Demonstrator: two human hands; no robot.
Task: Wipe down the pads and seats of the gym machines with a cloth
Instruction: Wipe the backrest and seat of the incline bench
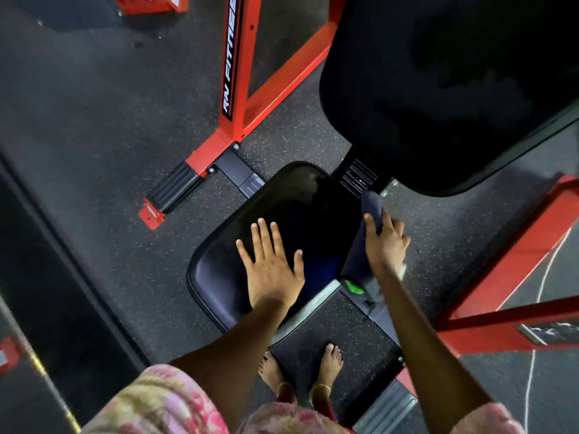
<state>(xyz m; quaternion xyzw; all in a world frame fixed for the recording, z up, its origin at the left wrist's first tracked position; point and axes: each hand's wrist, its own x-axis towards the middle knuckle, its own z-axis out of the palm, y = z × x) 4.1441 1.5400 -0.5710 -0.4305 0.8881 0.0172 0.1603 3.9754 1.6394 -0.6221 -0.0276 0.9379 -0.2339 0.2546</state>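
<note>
A black padded seat (291,202) of a red gym machine lies below me. My left hand (271,266) rests flat on the seat's near part, fingers straight and spread. My right hand (387,242) is at the seat's right edge and grips a dark blue cloth (360,245), which hangs down along that side of the seat. Above and to the right stands the large black back pad (448,89).
Red frame bars (238,76) stand to the left of the seat and another red bar (507,267) runs on the right. A green knob (354,288) sits under the seat's right corner. My bare feet (300,368) stand on the speckled rubber floor (94,151).
</note>
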